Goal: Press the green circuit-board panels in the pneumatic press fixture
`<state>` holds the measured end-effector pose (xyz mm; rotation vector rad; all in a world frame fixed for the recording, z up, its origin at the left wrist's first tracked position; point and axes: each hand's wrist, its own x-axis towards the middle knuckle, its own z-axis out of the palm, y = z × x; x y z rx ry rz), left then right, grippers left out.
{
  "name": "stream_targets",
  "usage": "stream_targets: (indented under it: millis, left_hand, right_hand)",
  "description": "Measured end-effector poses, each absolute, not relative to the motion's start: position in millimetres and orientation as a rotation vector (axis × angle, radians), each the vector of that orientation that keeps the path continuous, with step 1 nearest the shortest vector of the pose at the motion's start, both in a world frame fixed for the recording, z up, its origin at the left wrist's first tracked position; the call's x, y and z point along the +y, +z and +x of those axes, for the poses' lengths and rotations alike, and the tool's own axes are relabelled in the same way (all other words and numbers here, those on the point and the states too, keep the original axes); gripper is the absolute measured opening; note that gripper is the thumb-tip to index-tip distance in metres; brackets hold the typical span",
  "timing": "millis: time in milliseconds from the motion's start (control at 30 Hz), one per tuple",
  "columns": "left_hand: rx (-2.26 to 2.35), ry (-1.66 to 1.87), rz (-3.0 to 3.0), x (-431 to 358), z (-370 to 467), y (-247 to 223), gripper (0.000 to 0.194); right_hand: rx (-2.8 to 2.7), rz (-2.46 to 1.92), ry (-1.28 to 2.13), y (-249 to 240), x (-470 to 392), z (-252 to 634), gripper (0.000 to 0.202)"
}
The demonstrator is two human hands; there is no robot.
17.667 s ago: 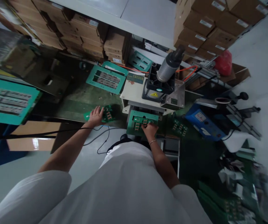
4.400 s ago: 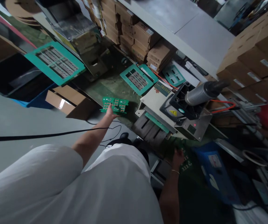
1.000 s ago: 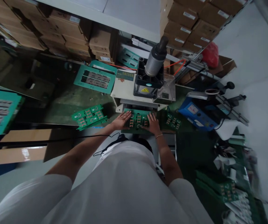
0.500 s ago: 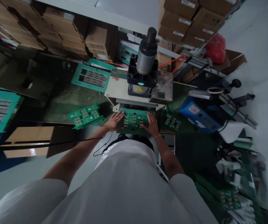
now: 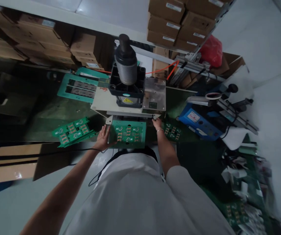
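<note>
A green circuit board panel with copper-coloured patches (image 5: 128, 134) lies on a green plate (image 5: 142, 130) at the front of a bench press (image 5: 127, 68). My left hand (image 5: 103, 138) rests at the plate's left edge with its fingers stretched out, holding nothing. My right hand (image 5: 157, 124) is at the press's front right corner, off the plate; its fingertips are dim and partly hidden there. Left of my left hand lies a pile of similar green panels (image 5: 73, 132). Another green panel (image 5: 172, 131) lies just right of my right hand.
A blue machine (image 5: 199, 120) with knobs stands on the right. Teal frames (image 5: 78, 88) lie left of the press, and cardboard boxes (image 5: 84, 47) are stacked behind. An orange hose (image 5: 172, 69) runs behind the press. A dark cable (image 5: 64, 151) crosses the left side.
My right hand has left the panel and moved to the press's front right corner. My left hand has stayed at the plate's left edge. The view has shifted to the right.
</note>
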<state>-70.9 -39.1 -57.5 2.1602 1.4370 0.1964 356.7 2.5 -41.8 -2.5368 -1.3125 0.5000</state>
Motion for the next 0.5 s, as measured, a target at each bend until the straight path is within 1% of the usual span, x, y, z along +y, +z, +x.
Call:
stream_targets:
  millis: [100,267,367,500]
  left_hand:
    - [1.436,0.260,2.152,-40,-70,-57,0.120]
    - [1.403,0.370,2.163,-45,-70,-49,0.129]
    - [1.415,0.358,2.154,-49,-69,-43,0.133]
    - [1.433,0.308,2.134,-50,-63,-35,0.134]
  right_hand:
    - [-1.232,-2.621,0.470,-32,-19,376,0.031]
    - [-0.804,-2.926,0.236,-9,-94,423,0.037]
    - [-0.640,-3.064,0.236,-3,-123,441,0.041]
    - [-0.649,-3.089,0.332,-6,-126,448,0.042]
